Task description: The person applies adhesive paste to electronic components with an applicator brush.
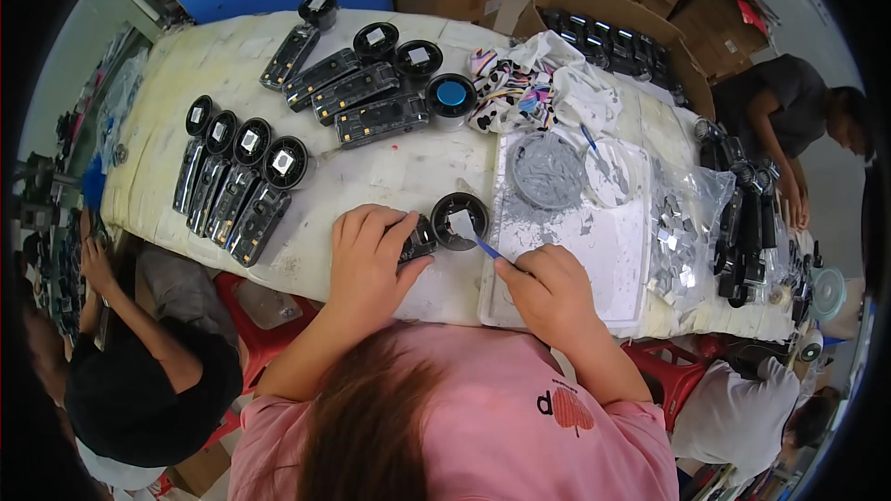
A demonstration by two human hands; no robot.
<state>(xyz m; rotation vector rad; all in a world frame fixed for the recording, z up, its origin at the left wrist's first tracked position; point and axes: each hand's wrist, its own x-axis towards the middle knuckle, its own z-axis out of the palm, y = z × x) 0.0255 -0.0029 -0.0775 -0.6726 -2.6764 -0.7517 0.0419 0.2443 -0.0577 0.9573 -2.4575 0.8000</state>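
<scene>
The black part (421, 241) lies on the desk (390, 172), just left of the white tray (594, 292). The left hand (364, 249) has its grip around the part. The right hand (549, 289), over the tray, grasps a blue stick (488, 250); its tip is by the white square (459, 221) in the part's round end. I think it's best to hold the part still, press softly and make slow, small strokes.
</scene>
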